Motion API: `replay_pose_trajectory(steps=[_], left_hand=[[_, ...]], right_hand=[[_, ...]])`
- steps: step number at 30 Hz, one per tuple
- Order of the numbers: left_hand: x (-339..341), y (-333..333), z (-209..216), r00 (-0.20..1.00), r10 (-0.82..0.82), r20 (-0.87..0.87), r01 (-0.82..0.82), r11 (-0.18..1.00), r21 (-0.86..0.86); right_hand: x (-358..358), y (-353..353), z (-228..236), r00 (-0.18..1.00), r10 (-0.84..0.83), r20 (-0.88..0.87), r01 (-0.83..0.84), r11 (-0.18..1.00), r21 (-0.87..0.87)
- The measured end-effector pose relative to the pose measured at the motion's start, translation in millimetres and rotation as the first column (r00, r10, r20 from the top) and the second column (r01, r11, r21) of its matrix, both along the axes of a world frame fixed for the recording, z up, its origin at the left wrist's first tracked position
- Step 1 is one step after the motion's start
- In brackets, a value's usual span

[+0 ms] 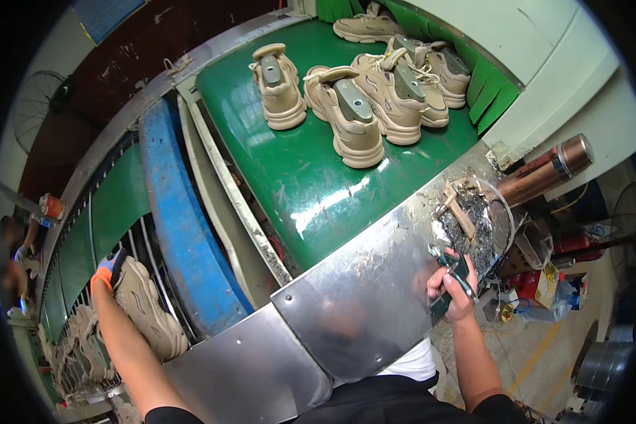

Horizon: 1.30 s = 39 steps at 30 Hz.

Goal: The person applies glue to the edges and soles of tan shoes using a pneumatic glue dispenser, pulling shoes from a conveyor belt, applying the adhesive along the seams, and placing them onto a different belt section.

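My left hand (107, 270), in an orange and grey glove, reaches to the far left. Its fingers are closed at the dark collar of a beige sneaker (148, 311), which lies over the metal rollers. At the right, my bare right hand (456, 288) is closed around a dark green-handled hand tool that looks like pliers (461, 271). Just beyond that hand, a round container (502, 244) holds dark scraps and a beige piece. Several beige sneakers with grey-green lasts inside stand on the green belt (283, 191), among them one sneaker (279, 95) apart at the left.
A steel plate (360, 318) lies in front of me. A blue curved guard (184, 226) runs between the rollers and the belt. Green strip curtains (491, 92) hang at the belt's far end. A copper-coloured cylinder (551, 169) stands beyond the container. Other people are at the far left.
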<state>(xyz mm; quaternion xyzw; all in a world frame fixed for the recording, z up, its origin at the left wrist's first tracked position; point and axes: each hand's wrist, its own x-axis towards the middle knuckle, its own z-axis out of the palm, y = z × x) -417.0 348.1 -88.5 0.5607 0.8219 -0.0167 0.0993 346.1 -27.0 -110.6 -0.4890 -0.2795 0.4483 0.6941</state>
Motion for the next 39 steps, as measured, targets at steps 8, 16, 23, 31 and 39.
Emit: replay_pose_trajectory(steps=[8, 16, 23, 31, 39], left_hand=[[32.7, -159.1, 145.2, 0.981, -0.187, 0.050, 0.150, 0.897, 0.415], [294.3, -364.0, 195.9, 0.566, -0.689, -0.452, 0.747, 0.196, 0.636], [363.3, -375.1, 189.3, 0.544, -0.814, 0.203, 0.285, 0.406, 0.868], [384.3, -346.6, 187.8, 0.335, -0.914, 0.229, 0.407, 0.359, 0.840], [393.6, -333.1, 191.2, 0.319, -0.912, 0.256, 0.434, 0.381, 0.816]], right_hand=[[-2.4, -6.4, 1.0, 0.998, 0.014, 0.054, -0.018, 0.998, 0.063], [-7.7, -6.5, -4.2, 0.997, -0.062, 0.046, 0.058, 0.994, 0.089], [43.0, -47.8, 11.1, 0.922, -0.374, 0.104, 0.377, 0.926, -0.009], [-68.7, -94.6, 48.2, 0.948, 0.266, 0.176, -0.292, 0.946, 0.143], [-134.0, -24.7, 158.6, 0.716, 0.301, 0.630, -0.663, 0.574, 0.479]])
